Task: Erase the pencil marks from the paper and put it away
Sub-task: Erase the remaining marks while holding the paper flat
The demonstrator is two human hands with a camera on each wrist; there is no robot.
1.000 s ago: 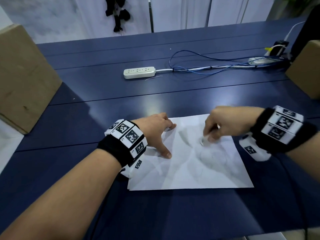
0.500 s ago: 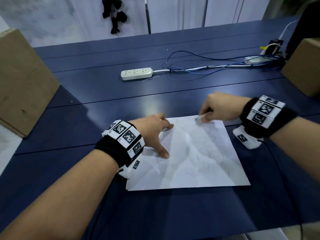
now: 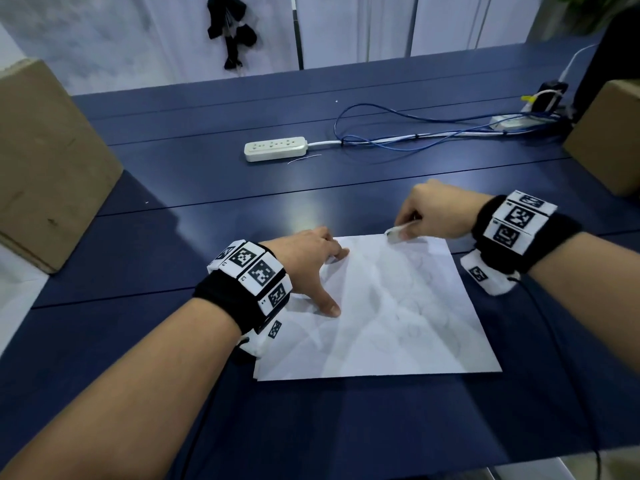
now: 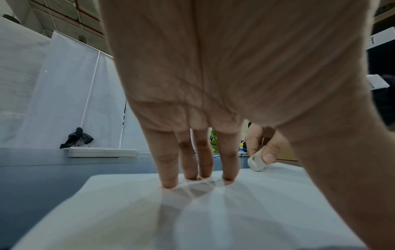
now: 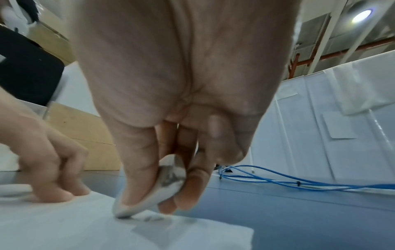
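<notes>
White rectangular sheet of paper (image 3: 398,317) lies flat on the dark blue slatted table (image 3: 207,188), close to its near edge; faint pencil traces show mid-sheet. My left hand (image 3: 304,261) presses the sheet's left part, fingertips (image 4: 169,184) straight and spread, thumb out. My right hand (image 3: 436,213) pinches a small grey-white worn eraser (image 5: 149,191) between thumb and curled fingers, its tip touching the paper at the far edge. Bare table surrounds all four edges. Well beyond: cream power strip (image 3: 275,148), blue cables (image 3: 398,136). Brown cardboard boxes stand far left (image 3: 45,161) and far right (image 3: 609,140).
</notes>
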